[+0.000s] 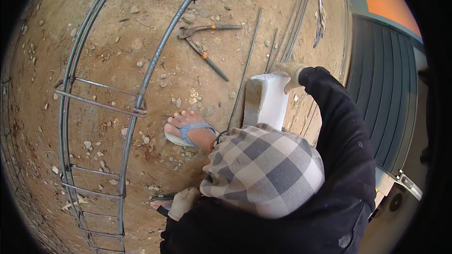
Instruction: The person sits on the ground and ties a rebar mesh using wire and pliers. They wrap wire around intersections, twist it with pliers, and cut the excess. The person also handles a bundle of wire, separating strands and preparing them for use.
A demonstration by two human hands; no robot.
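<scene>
My right hand, in a pale glove, is at the far end of a long white block with a rough, brownish left side. Its fingers bend over the far corner and the thumb lies along the right edge. My left hand, also gloved, is closed low in the view, beside a sandalled foot. What it may hold is hidden. My plaid-covered knee hides the near end of the block. My other foot, in a blue-strapped flip-flop, rests on the dirt left of the block.
A rebar cage with tied stirrups runs along the left. Open end-cutting nippers with dark handles and orange bands lie ahead. Loose steel rods stretch away near the block. Stones dot the dirt. A dark ribbed panel stands at right.
</scene>
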